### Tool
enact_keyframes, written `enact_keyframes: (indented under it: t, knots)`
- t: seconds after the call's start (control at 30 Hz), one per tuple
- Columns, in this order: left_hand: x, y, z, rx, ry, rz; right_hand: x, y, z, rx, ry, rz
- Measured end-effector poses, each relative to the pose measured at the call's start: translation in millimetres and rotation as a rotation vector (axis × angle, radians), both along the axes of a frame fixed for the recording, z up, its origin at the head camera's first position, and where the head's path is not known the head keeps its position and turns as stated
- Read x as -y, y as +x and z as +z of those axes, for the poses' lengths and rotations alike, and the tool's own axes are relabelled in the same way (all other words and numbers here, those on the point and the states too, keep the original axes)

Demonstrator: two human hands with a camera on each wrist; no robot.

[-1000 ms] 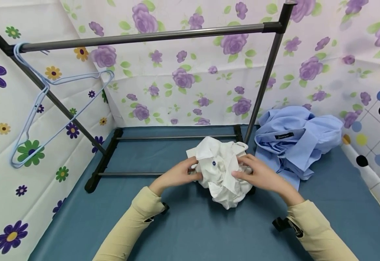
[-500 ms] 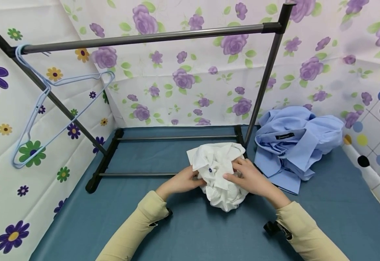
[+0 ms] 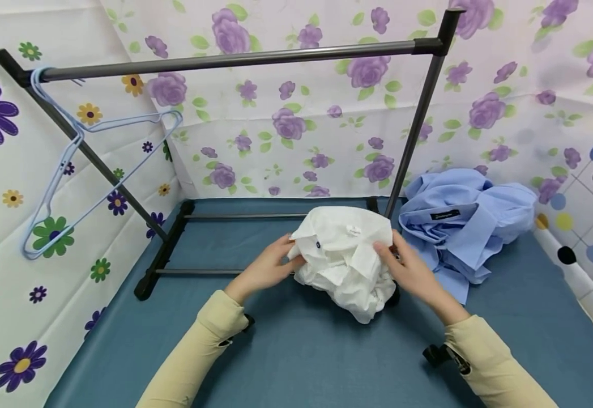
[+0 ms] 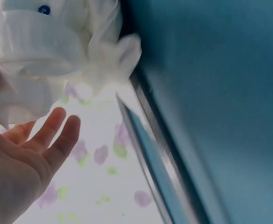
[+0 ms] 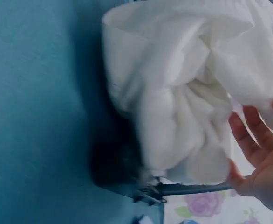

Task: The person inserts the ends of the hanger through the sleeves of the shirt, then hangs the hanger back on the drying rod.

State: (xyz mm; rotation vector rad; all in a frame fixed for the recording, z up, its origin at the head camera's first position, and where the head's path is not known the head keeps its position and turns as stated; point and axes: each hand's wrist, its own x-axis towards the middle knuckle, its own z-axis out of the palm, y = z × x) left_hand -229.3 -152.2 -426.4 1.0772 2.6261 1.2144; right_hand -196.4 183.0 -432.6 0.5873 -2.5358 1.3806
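A crumpled white shirt [image 3: 344,266] hangs bunched between both hands, just above the table, with a small label and a dark blue button [image 3: 318,245] showing. At its left edge, my left hand [image 3: 264,265] pinches the cloth between thumb and fingers. The right hand [image 3: 414,275] pinches the opposite edge, thumb on top. Seen from the left wrist, several fingers [image 4: 62,135] extend loosely below the shirt [image 4: 34,51]. From the right wrist, deep folds fill the shirt's [image 5: 183,98] underside, and its lower part droops beside the hand [image 5: 264,158].
A dark metal clothes rack [image 3: 235,59] stands behind the shirt, its base bars [image 3: 199,271] on the blue-covered table [image 3: 321,368]. Light blue hangers [image 3: 51,164] hang at the rack's left end. A rumpled blue shirt [image 3: 474,226] lies at the right.
The hands have moved apart and up, the left leftward and the right rightward. Between them the white shirt's upper part is spread wider, and its label has come into view.
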Motion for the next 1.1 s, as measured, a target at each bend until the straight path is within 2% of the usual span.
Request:
enact_keyframes:
  t: [0.17, 0.3, 0.43, 0.67, 0.8, 0.93, 1.03, 1.1]
  knots:
    - [15.4, -4.2, 18.6, -0.049, 0.06, 0.079, -9.1, -2.8, 19.1, -0.045, -0.007, -0.087]
    - [22.2, -7.7, 34.0, -0.081, 0.1, 0.09, -16.6, -6.2, 34.0, -0.042, -0.029, -0.054]
    - [29.0, -9.8, 52.4, -0.143, 0.144, 0.099, -18.0, -10.6, 49.8, -0.079, -0.048, -0.03]
    - [27.5, -17.9, 95.3, -0.238, 0.2, 0.129, -14.3, -15.7, 86.3, -0.16, -0.178, -0.032]
    - [19.8, -20.8, 126.4, -0.259, 0.245, 0.128, -15.2, -20.5, 114.9, -0.27, -0.277, -0.028]
    - [15.1, -22.0, 153.7, -0.301, 0.306, 0.097, -17.3, -25.1, 142.9, -0.429, -0.372, 0.055]
    - [13.2, -21.2, 171.0, -0.357, 0.351, 0.074, -18.8, -25.1, 160.6, -0.482, -0.434, 0.096]
    - [12.4, -20.2, 180.8, -0.389, 0.389, 0.048, -19.8, -23.7, 170.6, -0.513, -0.428, 0.091]
